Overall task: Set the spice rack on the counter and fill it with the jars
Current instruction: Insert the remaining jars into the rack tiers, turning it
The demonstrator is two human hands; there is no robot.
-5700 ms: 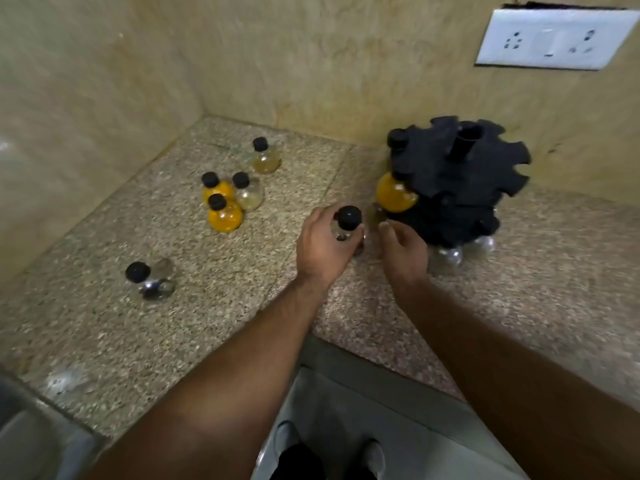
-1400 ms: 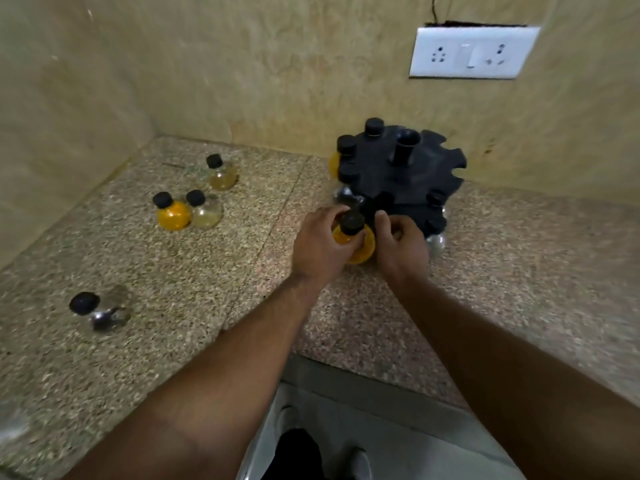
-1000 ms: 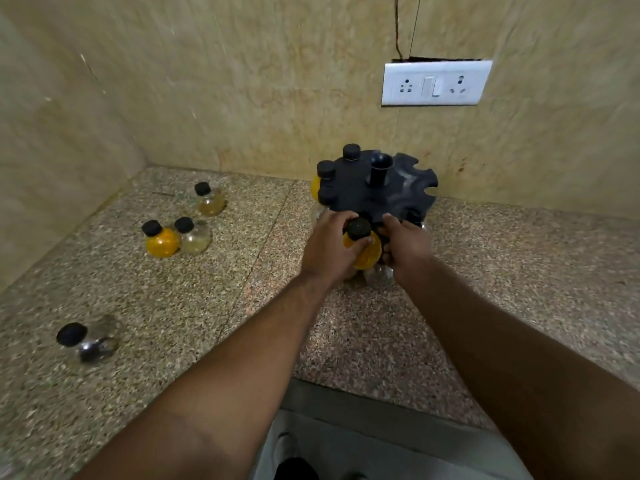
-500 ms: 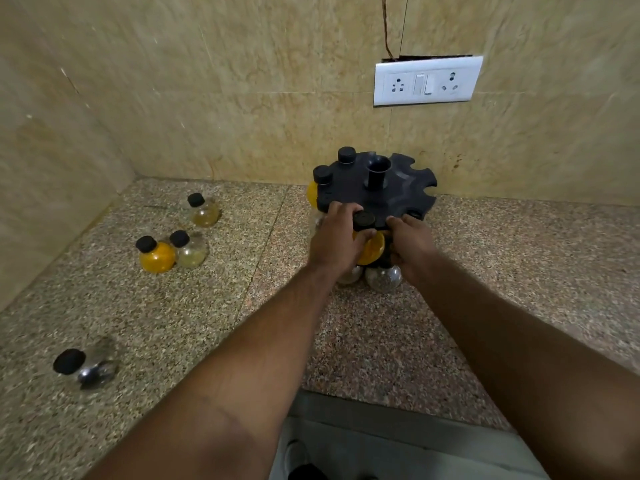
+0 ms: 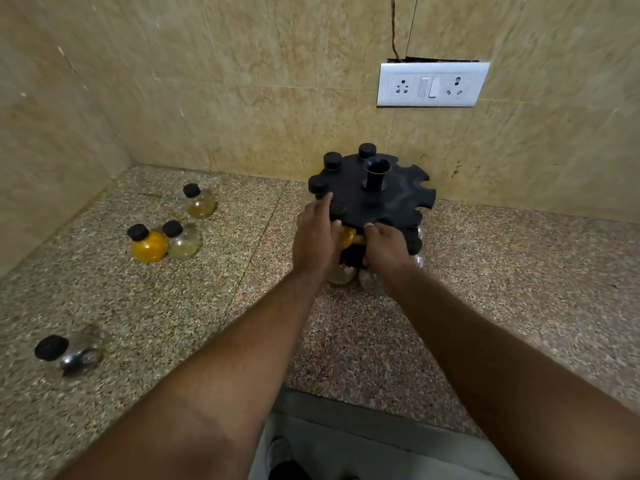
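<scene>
The desk (image 5: 166,306) was speckled granite, paler and grey-green on its 9 o'clock half and pinker toward 3 o'clock, with a thin seam running between the two slabs. It sat in a corner of beige marbled wall tiles (image 5: 242,81). On the back wall at 1 o'clock hung a white socket plate (image 5: 433,84) with two outlets and switches, and a thin wire (image 5: 393,26) ran up from its top edge.

The black spice rack (image 5: 388,199) stood upright on the desk at 12 o'clock, close to the back wall. Three black-capped jars (image 5: 332,160) sat in the notches on its 10 o'clock side, and clear jars (image 5: 341,274) hung beneath its lower tier.

The left hand (image 5: 317,239) had its grip curled narrowly round a yellow jar (image 5: 348,235) at the rack's near edge, the index finger reaching up to the top disc. The right hand (image 5: 384,249) pressed in just beside it at the lower tier. Its fingers were hidden, so I could not tell what its grip held.

At 10 o'clock, well apart from the rack, an orange jar (image 5: 149,244) touched a pale jar (image 5: 181,239), and another pale jar (image 5: 199,204) stood just beyond them. At 8 o'clock a dark-filled jar (image 5: 71,351) lay on its side, blurred.
</scene>
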